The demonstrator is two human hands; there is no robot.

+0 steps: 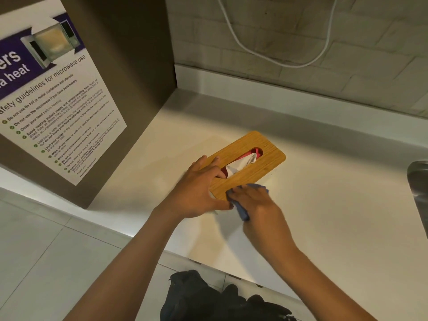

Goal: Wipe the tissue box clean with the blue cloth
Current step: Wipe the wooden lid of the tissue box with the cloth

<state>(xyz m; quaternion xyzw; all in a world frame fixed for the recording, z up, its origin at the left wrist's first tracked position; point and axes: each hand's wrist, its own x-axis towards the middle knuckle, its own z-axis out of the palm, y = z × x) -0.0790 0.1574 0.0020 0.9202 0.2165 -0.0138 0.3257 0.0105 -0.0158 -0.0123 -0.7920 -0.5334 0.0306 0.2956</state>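
Note:
A tissue box (pixel 261 163) with a wooden lid lies on the white counter (pixel 324 205). A white tissue (pixel 240 164) sticks out of its oval slot. My left hand (pixel 199 188) lies flat over the box's near left end, fingers spread on the lid, thumb along the near corner. My right hand (pixel 252 202) grips the bunched blue cloth (pixel 242 210) and presses it against the box's near long side. Most of the cloth is hidden under that hand.
A brown cabinet panel (pixel 129 77) with a microwave safety poster (pixel 53 100) stands at the left. A brick wall with a hanging white cable (pixel 234 35) runs behind. A steel object (pixel 419 181) sits at the right edge. The counter's front edge lies close below my arms.

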